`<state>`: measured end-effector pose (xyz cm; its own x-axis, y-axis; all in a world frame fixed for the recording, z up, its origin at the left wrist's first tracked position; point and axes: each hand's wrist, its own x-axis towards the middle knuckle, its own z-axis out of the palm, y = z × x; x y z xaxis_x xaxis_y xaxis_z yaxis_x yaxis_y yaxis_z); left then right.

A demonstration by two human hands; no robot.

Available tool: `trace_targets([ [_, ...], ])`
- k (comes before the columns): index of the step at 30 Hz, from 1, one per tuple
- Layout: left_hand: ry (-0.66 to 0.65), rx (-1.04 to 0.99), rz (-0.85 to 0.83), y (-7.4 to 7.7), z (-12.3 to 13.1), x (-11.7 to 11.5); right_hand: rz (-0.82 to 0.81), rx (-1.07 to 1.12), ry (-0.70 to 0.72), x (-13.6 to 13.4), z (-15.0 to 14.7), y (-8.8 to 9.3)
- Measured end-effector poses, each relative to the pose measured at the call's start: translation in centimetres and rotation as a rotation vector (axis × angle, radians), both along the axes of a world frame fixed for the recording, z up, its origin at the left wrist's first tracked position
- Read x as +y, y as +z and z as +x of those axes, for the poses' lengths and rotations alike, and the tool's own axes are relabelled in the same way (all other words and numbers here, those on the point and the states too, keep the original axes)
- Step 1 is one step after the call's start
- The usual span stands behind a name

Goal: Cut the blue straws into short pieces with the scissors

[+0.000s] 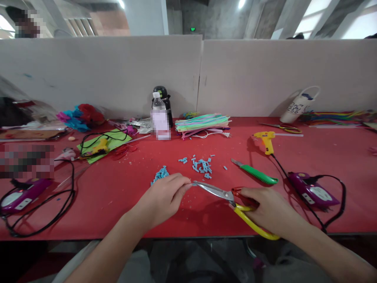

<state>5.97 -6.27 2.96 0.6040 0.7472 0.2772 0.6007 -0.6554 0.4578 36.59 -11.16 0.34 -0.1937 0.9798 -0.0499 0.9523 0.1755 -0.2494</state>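
My right hand [268, 206] grips a pair of scissors [216, 191] by the red and yellow handles. The blades point left and look nearly closed. At their tips, my left hand [169, 192] is closed in a pinch on a small bluish piece [193, 183], mostly covered by the fingers, so its kind is unclear. Just beyond lie scattered short blue pieces [202, 166]. A denser heap of blue pieces [160, 174] sits partly behind my left hand. To the right of the scattered pieces rests a green utility knife [259, 174] with its blade out.
A yellow glue gun [266, 141] is wired near a purple power box [313, 190] at right. Behind stand a clear bottle [160, 118], a bundle of pastel sticks [203, 124] and a white tumbler [296, 108]. A black cable [72, 192] loops at left; a grey partition [118, 74] closes the back.
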Motion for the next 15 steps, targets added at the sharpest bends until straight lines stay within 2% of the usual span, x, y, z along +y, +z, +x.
trace_targets([
  [6,0.016,0.017,-0.01,0.17,0.17,0.01,0.032,0.038,0.032,-0.24,-0.07,0.47],
  [15,0.019,0.012,-0.026,0.19,0.05,-0.16,-0.006,0.007,0.026,-0.21,0.07,-0.04],
])
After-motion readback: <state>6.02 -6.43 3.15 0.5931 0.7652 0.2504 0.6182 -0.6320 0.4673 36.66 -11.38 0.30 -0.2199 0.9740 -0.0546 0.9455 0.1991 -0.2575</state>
